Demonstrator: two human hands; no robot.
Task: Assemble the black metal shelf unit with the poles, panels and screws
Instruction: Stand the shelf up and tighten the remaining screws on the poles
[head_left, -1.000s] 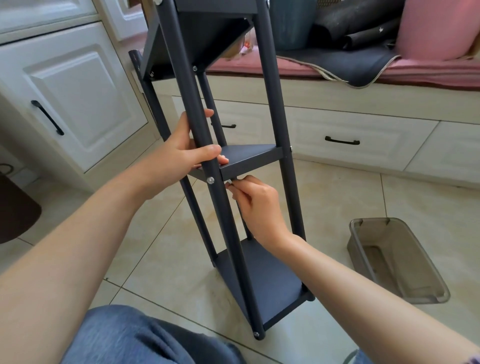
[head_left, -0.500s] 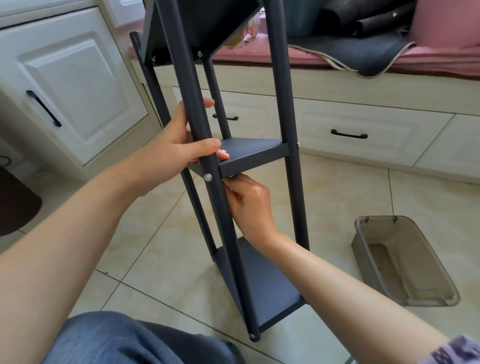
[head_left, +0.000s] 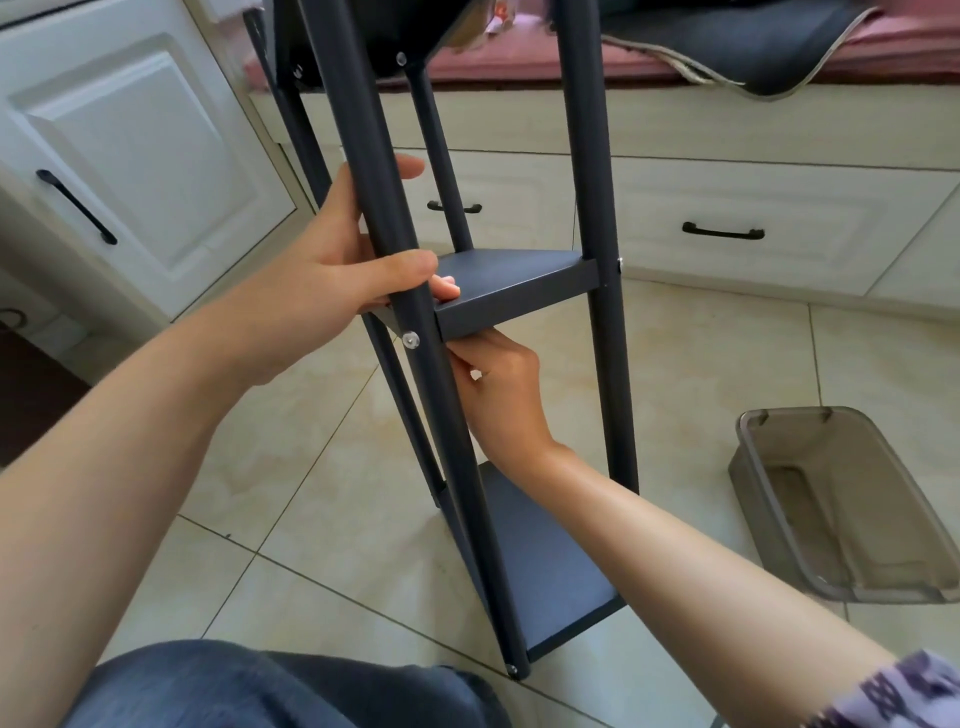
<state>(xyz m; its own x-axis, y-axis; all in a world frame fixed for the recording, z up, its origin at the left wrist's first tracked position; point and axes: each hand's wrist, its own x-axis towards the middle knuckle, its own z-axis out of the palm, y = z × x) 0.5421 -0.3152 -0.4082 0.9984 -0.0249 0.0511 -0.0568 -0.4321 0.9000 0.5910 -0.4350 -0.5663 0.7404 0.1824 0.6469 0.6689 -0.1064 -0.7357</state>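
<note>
Three dark panels show on the black metal shelf unit (head_left: 519, 291) at frame centre. My left hand (head_left: 332, 291) grips the near pole (head_left: 415, 312); my right hand (head_left: 498, 384) has slid under the middle panel (head_left: 514, 304), probably pinching a fastener. Lower right, a grey plastic bin (head_left: 841, 509).

No readable text, label, brand, number or sign anywhere in view. Only a blurred dark pattern on the purple sleeve (head_left: 904, 691) at the lower right, too smeared to tell whether lettering or ornament.
</note>
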